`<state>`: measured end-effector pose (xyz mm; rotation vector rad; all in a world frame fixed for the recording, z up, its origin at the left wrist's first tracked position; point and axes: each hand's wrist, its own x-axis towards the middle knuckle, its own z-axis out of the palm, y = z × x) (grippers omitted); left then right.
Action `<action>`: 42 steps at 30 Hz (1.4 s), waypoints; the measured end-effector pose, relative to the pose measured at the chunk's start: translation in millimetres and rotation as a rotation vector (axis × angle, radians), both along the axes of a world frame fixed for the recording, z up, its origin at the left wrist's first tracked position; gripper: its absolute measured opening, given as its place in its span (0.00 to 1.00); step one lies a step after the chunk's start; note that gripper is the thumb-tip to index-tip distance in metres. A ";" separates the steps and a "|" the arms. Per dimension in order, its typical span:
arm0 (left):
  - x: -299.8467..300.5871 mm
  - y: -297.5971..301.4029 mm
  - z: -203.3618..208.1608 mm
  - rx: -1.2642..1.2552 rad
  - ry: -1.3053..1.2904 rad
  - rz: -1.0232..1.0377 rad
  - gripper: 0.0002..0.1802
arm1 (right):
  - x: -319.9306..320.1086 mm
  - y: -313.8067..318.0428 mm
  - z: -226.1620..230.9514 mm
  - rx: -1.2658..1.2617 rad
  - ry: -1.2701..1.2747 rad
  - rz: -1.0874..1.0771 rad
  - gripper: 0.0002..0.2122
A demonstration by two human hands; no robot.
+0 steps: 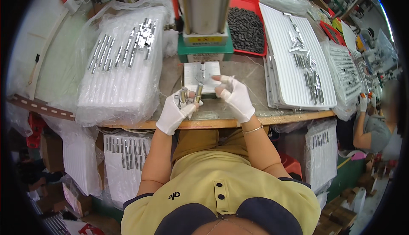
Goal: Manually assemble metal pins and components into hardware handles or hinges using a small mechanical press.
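"Where are the hands?"
"Mid-frame. The left hand (172, 114) has its fingers closed around several metal tubes (199, 92); the right hand (239, 100), just right of them, has its thumb and fingers parted."
"Beyond those?"
"A white block (191, 73), then the press (205, 47) at upper centre."
"And to its right?"
"A red tray (243, 1) of black parts (246, 30)."

Tubes (146, 32) lie on trays (279, 71) flanking what seems a press (205, 13).
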<state>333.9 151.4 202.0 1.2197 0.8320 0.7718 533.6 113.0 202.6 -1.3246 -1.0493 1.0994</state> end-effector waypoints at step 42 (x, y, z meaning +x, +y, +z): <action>-23.1 -42.7 -39.1 -0.344 -0.372 -0.322 0.14 | 68.5 -16.7 24.7 0.331 0.778 -0.493 0.16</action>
